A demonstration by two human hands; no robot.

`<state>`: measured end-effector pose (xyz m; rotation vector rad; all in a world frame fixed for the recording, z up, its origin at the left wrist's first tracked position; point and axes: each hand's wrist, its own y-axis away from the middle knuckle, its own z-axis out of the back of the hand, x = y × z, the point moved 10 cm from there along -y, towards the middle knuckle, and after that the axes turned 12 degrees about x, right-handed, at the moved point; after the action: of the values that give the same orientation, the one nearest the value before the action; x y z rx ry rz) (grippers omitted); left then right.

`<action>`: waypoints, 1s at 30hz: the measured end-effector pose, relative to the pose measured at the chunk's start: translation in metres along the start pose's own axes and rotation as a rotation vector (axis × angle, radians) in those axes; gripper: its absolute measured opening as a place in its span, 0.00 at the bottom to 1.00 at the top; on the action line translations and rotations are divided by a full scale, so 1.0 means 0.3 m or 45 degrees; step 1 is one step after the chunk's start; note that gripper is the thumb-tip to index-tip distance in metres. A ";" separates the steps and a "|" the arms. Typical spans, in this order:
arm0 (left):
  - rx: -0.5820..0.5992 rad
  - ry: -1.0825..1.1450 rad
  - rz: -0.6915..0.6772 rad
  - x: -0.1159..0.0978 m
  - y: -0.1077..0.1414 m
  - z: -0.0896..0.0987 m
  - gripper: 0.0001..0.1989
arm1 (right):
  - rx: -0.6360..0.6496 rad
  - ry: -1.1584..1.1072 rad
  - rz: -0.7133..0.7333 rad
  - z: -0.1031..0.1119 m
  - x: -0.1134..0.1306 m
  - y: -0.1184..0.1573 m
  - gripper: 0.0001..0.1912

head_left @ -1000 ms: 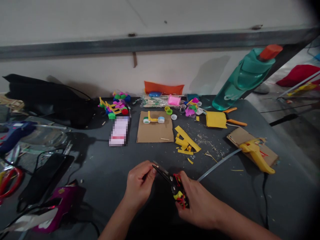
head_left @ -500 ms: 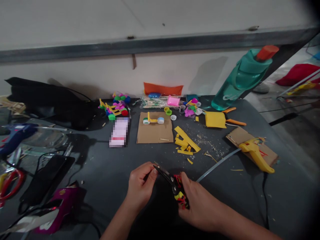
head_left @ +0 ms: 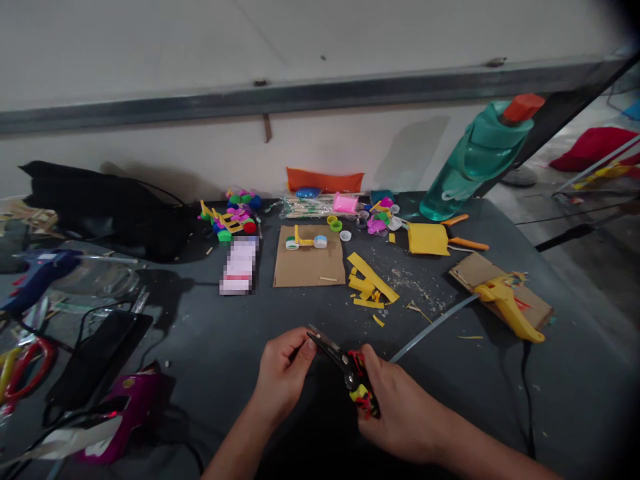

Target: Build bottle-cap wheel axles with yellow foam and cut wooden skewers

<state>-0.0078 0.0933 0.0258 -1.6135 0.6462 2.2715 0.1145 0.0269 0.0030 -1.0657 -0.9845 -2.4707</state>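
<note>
My right hand [head_left: 400, 407] is wrapped round the red, yellow and black handles of the scissors [head_left: 334, 352], whose dark blades point up and left. The blade tips meet the fingertips of my left hand [head_left: 286, 363], which is closed in a pinch; what it holds is too small to make out. Beyond my hands lies a cardboard square [head_left: 310, 270] bearing a small yellow piece with two round white wheels [head_left: 306, 242] and a short stick. To its right are yellow strips [head_left: 373, 279] and scraps.
A yellow glue gun [head_left: 510, 310] rests on cardboard at the right, its clear stick pointing toward my hands. A teal bottle [head_left: 463, 167] stands behind. On the left are a phone [head_left: 240, 267], blue glue gun [head_left: 45, 270], red-handled scissors [head_left: 33, 373] and cables.
The view has shifted slightly, so objects on the right appear a little further left. My hands and the scissors keep nearly the same pose.
</note>
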 end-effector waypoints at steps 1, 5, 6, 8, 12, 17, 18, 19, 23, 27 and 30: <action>-0.004 0.023 0.002 0.002 0.001 0.000 0.14 | 0.008 -0.011 0.009 -0.002 0.002 0.001 0.17; 0.007 0.069 0.022 0.013 0.008 -0.008 0.15 | 0.018 -0.050 0.032 -0.006 0.003 0.005 0.18; 0.014 0.064 0.029 0.016 0.009 -0.010 0.15 | 0.016 -0.049 0.031 -0.006 0.001 0.006 0.19; 0.014 0.026 0.032 0.019 0.012 -0.011 0.16 | 0.013 -0.047 0.027 -0.007 -0.002 0.008 0.19; -0.005 -0.168 -0.014 -0.003 0.012 -0.008 0.16 | 0.015 -0.060 0.002 -0.013 -0.018 0.014 0.21; -0.008 -0.381 -0.084 -0.035 0.004 -0.016 0.16 | 0.011 -0.084 -0.040 -0.025 -0.038 0.022 0.27; -0.011 -0.412 -0.089 -0.037 0.002 -0.017 0.16 | 0.009 -0.090 -0.049 -0.026 -0.040 0.023 0.27; -0.014 -0.441 -0.092 -0.038 0.001 -0.018 0.17 | 0.007 -0.096 -0.061 -0.028 -0.044 0.023 0.27; -0.023 -0.545 -0.088 -0.043 0.000 -0.022 0.17 | 0.012 -0.116 -0.084 -0.032 -0.047 0.021 0.26; -0.025 -0.608 -0.085 -0.049 0.003 -0.025 0.16 | 0.010 -0.148 -0.043 -0.027 -0.033 0.018 0.25; -0.021 -0.598 -0.075 -0.044 0.005 -0.027 0.16 | 0.023 -0.162 -0.001 -0.024 -0.021 0.016 0.23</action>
<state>0.0025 0.0884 0.0364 -1.0246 0.4511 2.4845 0.1173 0.0184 -0.0027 -1.2296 -1.0423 -2.4150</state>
